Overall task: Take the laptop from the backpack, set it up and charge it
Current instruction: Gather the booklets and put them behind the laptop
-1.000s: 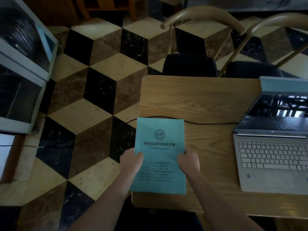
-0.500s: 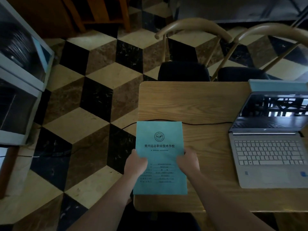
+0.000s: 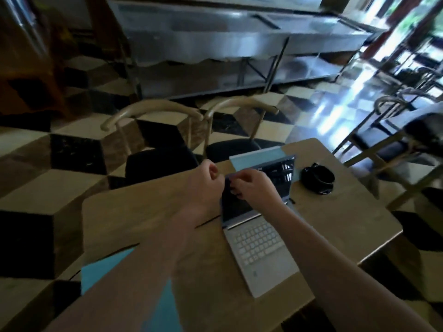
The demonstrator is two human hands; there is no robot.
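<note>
Open laptop on table, both hands at screen's top-left corner, grip state unclear

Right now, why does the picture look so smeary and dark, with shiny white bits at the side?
Head view: dim room, motion blur smears the metal shelves and both hands, left hand, right hand; bright window glare on the floor at upper right; wide lens bends the table edges.

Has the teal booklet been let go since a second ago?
Yes. The teal booklet now lies on the table, near its left edge; both hands have gone to the laptop screen.
</note>
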